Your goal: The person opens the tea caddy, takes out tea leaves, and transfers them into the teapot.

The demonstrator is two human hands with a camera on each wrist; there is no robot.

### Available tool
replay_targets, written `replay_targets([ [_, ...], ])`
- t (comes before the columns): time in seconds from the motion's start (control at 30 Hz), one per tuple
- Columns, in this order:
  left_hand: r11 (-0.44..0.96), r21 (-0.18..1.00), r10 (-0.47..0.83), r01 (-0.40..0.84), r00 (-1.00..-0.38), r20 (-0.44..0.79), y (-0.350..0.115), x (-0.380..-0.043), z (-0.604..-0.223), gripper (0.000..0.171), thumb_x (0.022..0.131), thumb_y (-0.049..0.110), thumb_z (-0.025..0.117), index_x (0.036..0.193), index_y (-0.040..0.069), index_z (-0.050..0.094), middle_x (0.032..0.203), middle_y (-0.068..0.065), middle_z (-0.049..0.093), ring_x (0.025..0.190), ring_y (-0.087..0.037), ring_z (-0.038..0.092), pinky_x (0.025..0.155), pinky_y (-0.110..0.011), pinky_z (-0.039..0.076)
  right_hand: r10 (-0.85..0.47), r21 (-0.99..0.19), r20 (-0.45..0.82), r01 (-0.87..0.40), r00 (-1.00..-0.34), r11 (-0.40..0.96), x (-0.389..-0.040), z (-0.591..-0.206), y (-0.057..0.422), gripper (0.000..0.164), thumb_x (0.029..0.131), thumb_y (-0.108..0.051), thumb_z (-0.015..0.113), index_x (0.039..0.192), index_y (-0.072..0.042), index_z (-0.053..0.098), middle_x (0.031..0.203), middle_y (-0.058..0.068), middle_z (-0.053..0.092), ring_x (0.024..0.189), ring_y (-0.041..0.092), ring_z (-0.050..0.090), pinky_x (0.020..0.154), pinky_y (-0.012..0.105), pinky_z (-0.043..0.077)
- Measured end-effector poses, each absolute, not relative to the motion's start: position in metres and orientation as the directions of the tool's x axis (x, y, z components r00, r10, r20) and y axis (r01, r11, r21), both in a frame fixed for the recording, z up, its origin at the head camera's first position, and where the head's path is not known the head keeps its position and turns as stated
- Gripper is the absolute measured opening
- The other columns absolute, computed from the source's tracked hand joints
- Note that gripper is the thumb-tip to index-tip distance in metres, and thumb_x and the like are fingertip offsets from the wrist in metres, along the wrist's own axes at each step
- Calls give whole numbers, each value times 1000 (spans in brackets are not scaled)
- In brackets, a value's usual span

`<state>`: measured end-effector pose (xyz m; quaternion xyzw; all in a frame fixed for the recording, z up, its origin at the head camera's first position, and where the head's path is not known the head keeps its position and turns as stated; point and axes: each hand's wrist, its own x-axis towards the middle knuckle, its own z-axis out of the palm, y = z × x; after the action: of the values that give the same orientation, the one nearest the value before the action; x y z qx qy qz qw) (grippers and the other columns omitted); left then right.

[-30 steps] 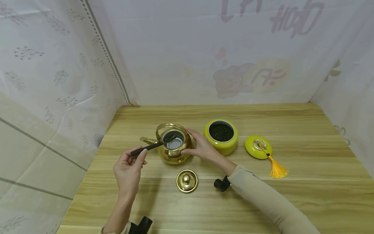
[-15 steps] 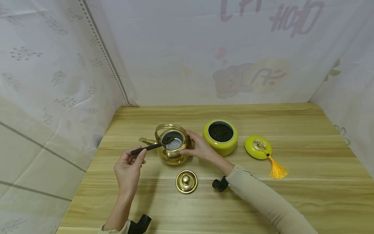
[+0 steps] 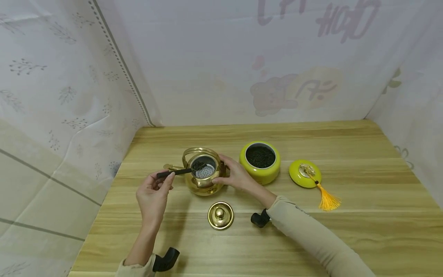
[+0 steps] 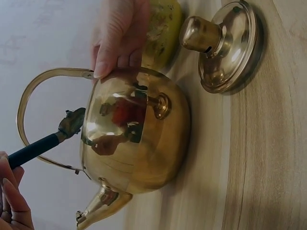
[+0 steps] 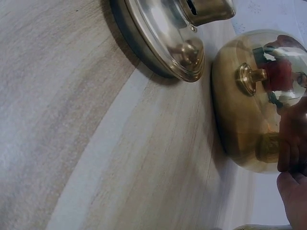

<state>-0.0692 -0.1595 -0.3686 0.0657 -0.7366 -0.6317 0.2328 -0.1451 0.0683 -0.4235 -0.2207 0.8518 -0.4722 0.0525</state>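
My left hand pinches the black handle of a small spoon between thumb and fingers. Dark tea leaves lie heaped on its bowl, just over the mouth of a gold teapot. Inside that mouth shows a strainer with a perforated bottom. On the teapot's right side, my right hand grips the body, thumb in front and fingers behind. The left wrist view has the spoon's bowl tilted near the rim, beneath the arched handle.
The gold teapot lid lies knob up in front of the teapot. Right of the pot stands a yellow jar of dark tea leaves. Farther right lies its yellow lid with an orange tassel. Patterned cloth hangs behind the table.
My left hand and the spoon have barely shifted; the leaves stay on the spoon over the teapot's mouth. My right hand keeps its grip on the pot. The head view has moved slightly.
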Motion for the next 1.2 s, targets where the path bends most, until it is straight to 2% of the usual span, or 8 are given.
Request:
replay_targets([
  [0.2, 227, 953, -390, 201, -878, 279, -159, -72, -369, 21, 81, 5, 73, 98, -5, 67, 75, 11, 67, 53, -5, 58, 49, -14, 48, -427, -825, 114, -324, -897, 463, -145, -423, 69, 87, 75, -27, 80, 144, -3, 34, 148, 16, 36, 134, 31, 37, 110, 41, 35],
  [0.43, 218, 954, -395, 207, -875, 280, -159, -73, -370, 22, 80, 3, 73, 98, -8, 66, 75, 11, 68, 53, -4, 57, 49, -14, 49, -427, -824, 108, -321, -898, 467, -144, -423, 69, 88, 76, -28, 79, 144, -1, 33, 148, 17, 35, 135, 32, 36, 110, 42, 34],
  [0.83, 181, 960, -375, 215, -887, 269, -159, -74, -370, 25, 81, 2, 72, 101, -10, 65, 85, 8, 69, 58, -4, 59, 54, -13, 51, -425, -836, 113, -317, -898, 447, -145, -424, 68, 88, 74, -26, 81, 144, -2, 34, 148, 16, 36, 134, 31, 38, 109, 39, 36],
  [1.03, 208, 954, -370, 214, -886, 279, -158, -76, -369, 24, 80, 3, 73, 100, -8, 67, 79, 9, 69, 59, -5, 60, 54, -14, 52, -425, -835, 110, -315, -899, 451, -145, -425, 68, 87, 74, -26, 80, 144, -2, 34, 148, 16, 36, 134, 31, 38, 109, 39, 35],
  [1.2, 239, 938, -348, 252, -880, 325, -157, -79, -368, 23, 79, 3, 74, 99, -8, 67, 79, 0, 70, 59, -4, 61, 53, -14, 52, -426, -838, 116, -319, -897, 442, -145, -425, 68, 87, 75, -26, 80, 144, -2, 34, 148, 16, 36, 134, 30, 38, 109, 40, 35],
])
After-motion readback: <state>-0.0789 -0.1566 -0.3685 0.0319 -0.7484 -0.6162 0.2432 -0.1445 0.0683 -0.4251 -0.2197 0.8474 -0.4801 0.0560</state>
